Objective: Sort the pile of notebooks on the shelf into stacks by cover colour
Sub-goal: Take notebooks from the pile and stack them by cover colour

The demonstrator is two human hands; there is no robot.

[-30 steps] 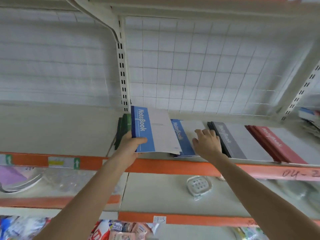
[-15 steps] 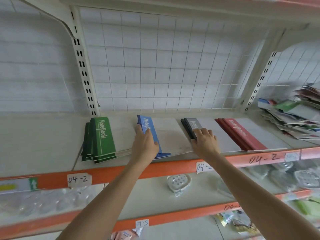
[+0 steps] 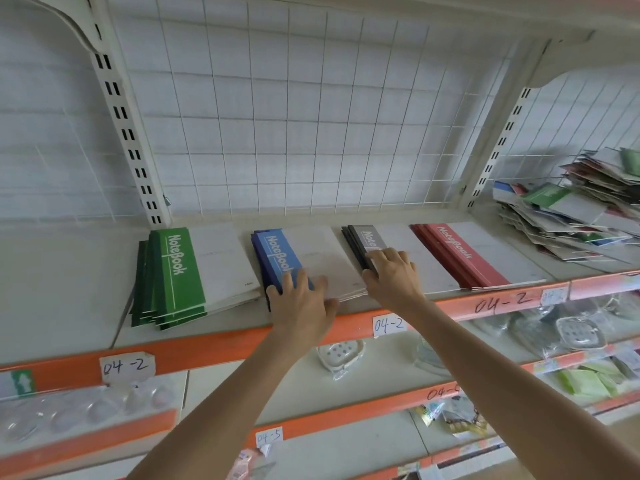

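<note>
Up on the shelf (image 3: 69, 289), blue stack (image 3: 277, 258) and grey stack (image 3: 372, 237) are likely being squared up under flat left hand (image 3: 301, 306) and loose right hand (image 3: 393, 277), nothing gripped.

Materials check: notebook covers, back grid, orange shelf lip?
Notebook covers: thin card or paper, matte with a slight sheen; flat printed colour, and the edges fan and bend in the stack.
Back grid: looks like white coated metal wire; thin crossing rods with open squares.
Orange shelf lip: probably painted sheet metal, smooth semi-gloss. It could be a plastic strip; can't tell.
</note>
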